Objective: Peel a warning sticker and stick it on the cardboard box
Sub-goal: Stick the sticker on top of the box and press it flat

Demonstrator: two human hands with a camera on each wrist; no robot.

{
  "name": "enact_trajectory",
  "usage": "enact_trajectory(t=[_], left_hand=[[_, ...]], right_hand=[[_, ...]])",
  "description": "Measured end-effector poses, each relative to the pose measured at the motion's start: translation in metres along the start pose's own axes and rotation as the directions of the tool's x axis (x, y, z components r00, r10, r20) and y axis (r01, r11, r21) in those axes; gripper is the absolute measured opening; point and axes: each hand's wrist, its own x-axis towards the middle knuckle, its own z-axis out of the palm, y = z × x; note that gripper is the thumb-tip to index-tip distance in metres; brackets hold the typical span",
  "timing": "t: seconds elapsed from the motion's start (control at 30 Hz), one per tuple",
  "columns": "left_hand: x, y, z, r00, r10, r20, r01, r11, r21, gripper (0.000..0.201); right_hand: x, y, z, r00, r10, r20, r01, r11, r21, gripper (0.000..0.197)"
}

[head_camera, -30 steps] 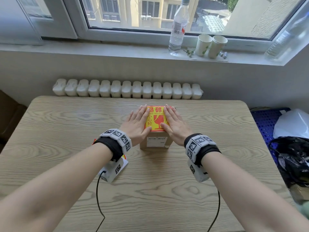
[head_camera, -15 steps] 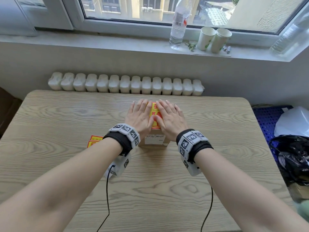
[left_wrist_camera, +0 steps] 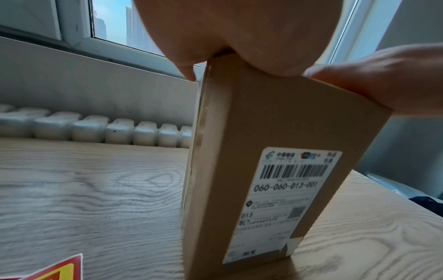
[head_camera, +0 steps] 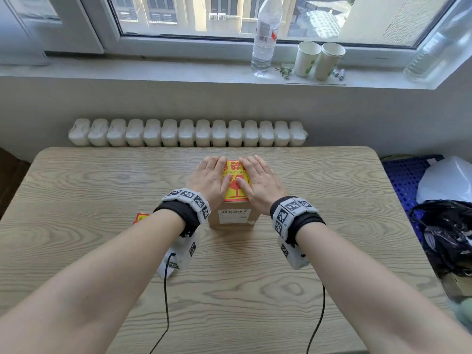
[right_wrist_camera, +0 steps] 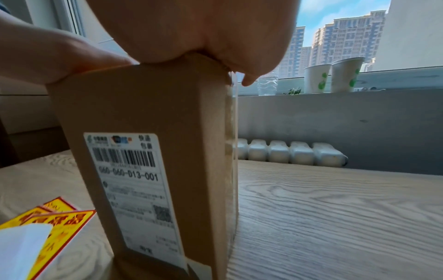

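Note:
A small cardboard box [head_camera: 233, 215] with a white shipping label stands in the middle of the wooden table [head_camera: 102, 190]. A yellow and red warning sticker [head_camera: 235, 185] lies on its top face. My left hand [head_camera: 209, 178] lies flat on the left part of the top, my right hand [head_camera: 260, 180] flat on the right part, fingers straight, thumbs on the sticker. In the left wrist view the palm presses the box [left_wrist_camera: 268, 136] top; in the right wrist view the palm presses the box [right_wrist_camera: 153, 113] likewise.
Spare warning stickers [head_camera: 140, 217] lie on the table left of the box, also in the right wrist view as stickers [right_wrist_camera: 52, 223] with a white backing. A radiator [head_camera: 186, 132] runs behind the table. A bottle [head_camera: 264, 37] and two paper cups [head_camera: 318, 60] stand on the sill. Bags [head_camera: 447, 226] sit at right.
Both hands slid together over the sticker half a second ago, then moved slightly apart again, so more of the sticker shows. The box has not moved.

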Motion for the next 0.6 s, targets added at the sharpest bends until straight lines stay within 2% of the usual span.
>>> enact_trajectory(t=[0.1,0.27,0.37,0.47,0.6], left_hand=[[0.002,-0.005,-0.002,0.999,-0.003,0.037,0.002,1.000,0.019,0.055],[0.001,-0.008,0.000,0.995,-0.052,0.080,0.046,0.996,0.071,0.057],[-0.007,-0.005,-0.003,0.993,-0.063,0.097,0.059,0.997,0.045,0.060],[-0.028,-0.004,0.001,0.995,-0.006,0.105,-0.003,0.996,0.092,0.066],[-0.041,-0.004,0.008,0.994,0.018,0.106,-0.028,0.996,0.090,0.074]], right_hand=[[0.003,0.002,-0.004,0.999,0.045,-0.010,-0.044,0.996,0.078,0.053],[-0.001,0.002,-0.001,0.998,0.064,-0.018,-0.063,0.998,0.027,0.053],[-0.007,0.002,-0.005,0.998,0.062,0.015,-0.062,0.998,-0.008,0.063],[-0.020,-0.005,-0.002,0.999,0.022,0.036,-0.018,0.995,-0.095,0.071],[-0.031,-0.008,0.011,0.999,0.020,0.030,-0.015,0.987,-0.157,0.068]])
